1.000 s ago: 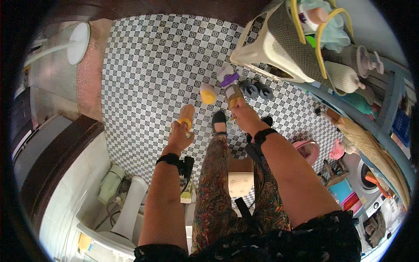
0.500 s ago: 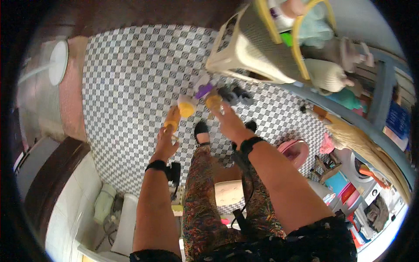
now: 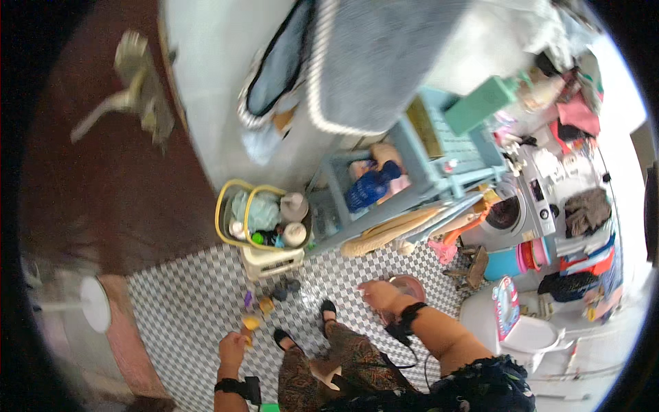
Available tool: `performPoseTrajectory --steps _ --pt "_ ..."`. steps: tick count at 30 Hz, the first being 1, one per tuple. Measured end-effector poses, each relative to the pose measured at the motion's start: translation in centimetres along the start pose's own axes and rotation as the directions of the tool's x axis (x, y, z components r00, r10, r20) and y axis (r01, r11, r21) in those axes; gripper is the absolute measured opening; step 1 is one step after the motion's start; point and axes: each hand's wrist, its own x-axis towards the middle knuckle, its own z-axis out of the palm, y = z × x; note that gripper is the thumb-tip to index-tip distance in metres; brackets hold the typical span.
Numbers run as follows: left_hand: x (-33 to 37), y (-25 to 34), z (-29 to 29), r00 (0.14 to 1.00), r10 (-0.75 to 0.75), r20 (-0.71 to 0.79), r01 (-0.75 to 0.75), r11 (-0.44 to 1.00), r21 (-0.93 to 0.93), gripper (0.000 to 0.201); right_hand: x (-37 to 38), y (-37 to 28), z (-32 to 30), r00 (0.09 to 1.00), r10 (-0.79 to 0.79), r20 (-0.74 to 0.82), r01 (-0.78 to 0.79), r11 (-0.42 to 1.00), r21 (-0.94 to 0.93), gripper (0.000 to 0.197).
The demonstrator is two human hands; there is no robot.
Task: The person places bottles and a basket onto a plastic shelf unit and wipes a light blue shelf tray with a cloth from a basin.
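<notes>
My left hand [image 3: 233, 349] is low on the left, its fingers curled at a small orange bottle [image 3: 246, 334], which is partly hidden and blurred. Just beyond the bottle is a container with a yellow top [image 3: 251, 321]. A yellowish see-through container [image 3: 266, 305] and a purple item [image 3: 248, 299] stand on the tiles a little farther off. My right hand [image 3: 379, 295] is held out on the right, fingers stretched and nothing visible in them. It is above the floor, beside a pink basin [image 3: 408, 286] partly covered by my hand and forearm.
Dark slippers [image 3: 285, 288] lie near a cream stool [image 3: 271, 264] bearing a yellow-handled basket [image 3: 230, 230] of toiletries. A blue shelf [image 3: 425, 172] stands ahead. On the right are a washing machine [image 3: 539, 196], a small wooden stool [image 3: 471, 270] and a toilet [image 3: 480, 316].
The view has swung up and right, showing more of the shelf and laundry corner. My right hand has left the yellowish container and moved right toward the pink basin. My left hand stays by the orange bottle.
</notes>
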Motion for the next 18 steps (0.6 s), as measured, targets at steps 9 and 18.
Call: performPoseTrajectory --steps 9,18 --pt "3.6 33.3 -11.6 0.682 0.704 -0.198 -0.727 0.683 -0.076 0.010 -18.0 5.9 -22.7 0.300 0.367 -0.880 -0.083 0.930 0.359 0.011" --pt "7.7 55.3 -9.5 0.409 0.896 -0.175 -0.868 0.441 0.230 0.029 -16.4 7.3 -43.0 0.053 -0.161 -0.986 0.178 0.973 -0.150 0.036"
